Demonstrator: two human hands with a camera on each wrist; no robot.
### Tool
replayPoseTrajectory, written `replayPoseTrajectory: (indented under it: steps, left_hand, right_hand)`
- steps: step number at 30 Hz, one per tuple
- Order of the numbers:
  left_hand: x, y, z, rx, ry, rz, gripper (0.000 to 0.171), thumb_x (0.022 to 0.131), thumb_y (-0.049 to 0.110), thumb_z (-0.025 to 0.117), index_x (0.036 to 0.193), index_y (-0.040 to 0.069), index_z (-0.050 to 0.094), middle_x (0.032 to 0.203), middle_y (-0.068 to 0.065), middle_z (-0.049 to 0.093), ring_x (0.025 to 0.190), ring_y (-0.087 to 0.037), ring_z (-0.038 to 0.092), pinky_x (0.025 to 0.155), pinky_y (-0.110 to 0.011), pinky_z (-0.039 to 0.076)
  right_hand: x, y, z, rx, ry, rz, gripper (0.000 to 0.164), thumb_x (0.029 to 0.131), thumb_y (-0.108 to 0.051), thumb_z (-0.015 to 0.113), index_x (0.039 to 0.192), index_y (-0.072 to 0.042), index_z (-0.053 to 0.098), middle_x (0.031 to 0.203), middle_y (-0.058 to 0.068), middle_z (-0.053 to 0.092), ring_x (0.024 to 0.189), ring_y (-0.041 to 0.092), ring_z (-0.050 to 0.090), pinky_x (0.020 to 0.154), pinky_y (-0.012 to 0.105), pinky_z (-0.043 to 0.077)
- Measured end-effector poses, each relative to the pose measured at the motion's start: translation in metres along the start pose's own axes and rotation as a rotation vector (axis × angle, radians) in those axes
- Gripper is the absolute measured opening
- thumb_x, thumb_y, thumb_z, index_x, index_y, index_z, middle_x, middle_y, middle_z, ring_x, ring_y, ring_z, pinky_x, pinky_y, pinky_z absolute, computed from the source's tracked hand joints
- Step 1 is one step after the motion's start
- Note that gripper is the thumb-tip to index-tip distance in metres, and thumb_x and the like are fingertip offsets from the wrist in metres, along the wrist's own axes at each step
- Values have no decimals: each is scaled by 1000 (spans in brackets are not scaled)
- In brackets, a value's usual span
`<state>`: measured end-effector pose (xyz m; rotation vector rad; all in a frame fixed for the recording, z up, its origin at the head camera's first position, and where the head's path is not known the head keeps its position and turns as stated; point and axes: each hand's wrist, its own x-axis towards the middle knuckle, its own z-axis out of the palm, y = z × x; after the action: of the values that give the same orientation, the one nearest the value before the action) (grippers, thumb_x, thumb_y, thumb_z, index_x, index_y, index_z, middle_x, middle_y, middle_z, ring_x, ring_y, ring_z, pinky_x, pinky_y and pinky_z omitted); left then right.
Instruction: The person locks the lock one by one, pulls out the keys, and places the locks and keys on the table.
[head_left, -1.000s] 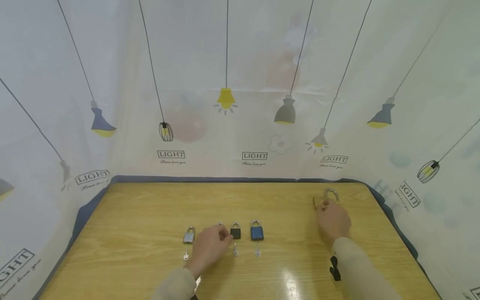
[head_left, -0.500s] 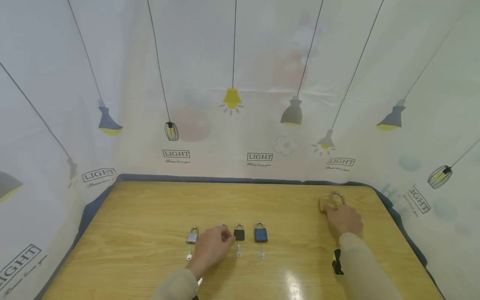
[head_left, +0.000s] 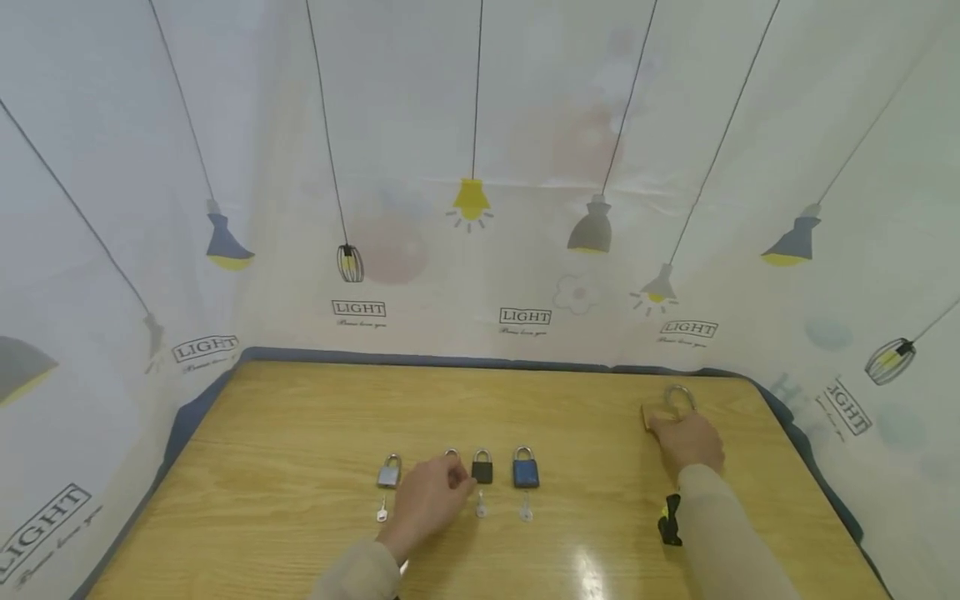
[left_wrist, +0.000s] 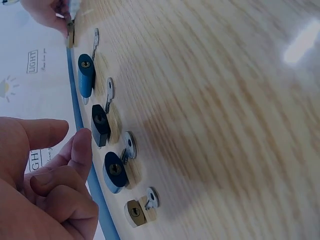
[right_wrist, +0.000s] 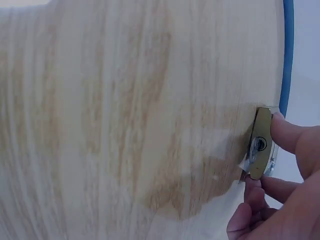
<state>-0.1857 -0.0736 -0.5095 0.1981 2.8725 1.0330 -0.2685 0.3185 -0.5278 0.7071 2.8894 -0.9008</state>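
My right hand [head_left: 688,446] grips a large brass-coloured padlock [head_left: 655,414] near the table's far right corner, its shackle swung out. In the right wrist view, thumb and fingers hold opposite ends of the padlock's body [right_wrist: 261,142], keyhole facing the camera. My left hand [head_left: 431,500] hovers over the row of padlocks holding nothing, thumb and forefinger apart, other fingers loosely curled. It hides most of one dark padlock [left_wrist: 115,172] in the head view. Beside it are a black padlock [head_left: 482,472], a blue padlock [head_left: 526,472] and a silver padlock [head_left: 388,475].
A small key lies in front of each padlock in the row, such as the silver key [head_left: 382,510] at left and the key [head_left: 526,507] at right. The wooden table [head_left: 300,417] ends at a blue edge against a lamp-printed curtain [head_left: 420,333].
The head view has shifted slightly, moving the scene rightward. My right hand has changed its angle a little while keeping hold of the brass padlock. My left hand has barely moved over the row.
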Motion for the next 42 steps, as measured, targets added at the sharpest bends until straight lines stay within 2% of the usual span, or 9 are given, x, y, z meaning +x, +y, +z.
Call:
replayPoseTrajectory:
  steps: [6,13,20,23,27,30,34,39,42]
  left_hand:
    - [-3,0,-2,13,2,6,9,86,29,67,82,21,64,71,10,59,61,-8,50,54,-27,43]
    - [-4,-3,-3,20,-2,6,9,87,29,66,84,21,66,74,10,59,65,-9,51,58,-29,43]
    - [-4,-4,-2,15,-5,15,9,87,30,65,83,22,66,74,11,59,65,-8,51,59,-29,43]
    - [-5,-4,-3,-20,-13,0,9,88,30,65,85,21,66,76,9,61,64,-9,52,56,-29,44]
    - [-6,-4,-6,-56,-15,-18,9,88,30,65,87,21,67,78,8,62,64,-9,53,53,-28,45]
    - [-6,-4,-6,-62,-17,-8,9,88,30,64,87,21,68,79,8,62,66,-9,53,55,-29,45]
    - [-3,-3,-8,-59,-1,25,8,89,29,64,86,22,67,79,10,62,69,-8,54,59,-30,46]
    - [-1,-1,-14,-76,18,57,7,89,28,63,88,22,67,80,10,63,71,-8,55,63,-31,48]
    - [0,1,-18,-84,24,66,8,89,28,63,90,21,68,81,10,64,71,-7,55,63,-30,48]
  right_hand:
    - [-3,-3,-2,82,-2,33,67,82,-50,65,110,11,58,111,32,59,90,40,56,71,50,47]
    - [-16,-17,-9,208,-26,69,58,78,-34,71,109,13,58,110,32,56,95,39,50,90,55,43]
    - [-19,-20,-8,273,-26,123,46,72,-31,75,95,7,60,86,18,54,79,30,46,63,36,43]
    - [-20,-19,-9,241,-42,128,47,74,-34,71,97,5,61,92,20,56,82,31,47,64,36,43]
    - [-21,-18,-9,236,-56,114,54,81,-38,64,110,7,61,113,31,57,94,38,50,79,50,46]
    - [-24,-16,-9,258,-69,95,63,86,-41,60,125,7,54,129,33,50,112,44,48,94,58,40]
    - [-27,-18,-4,360,-138,53,72,89,-43,59,138,6,41,141,30,41,122,43,42,102,56,36]
    - [-41,-32,4,444,-240,-23,79,90,-48,60,139,9,36,143,30,37,125,42,38,105,56,34]
    - [-54,-43,8,422,-272,-72,75,89,-52,61,133,7,47,139,28,44,126,40,39,104,57,34]
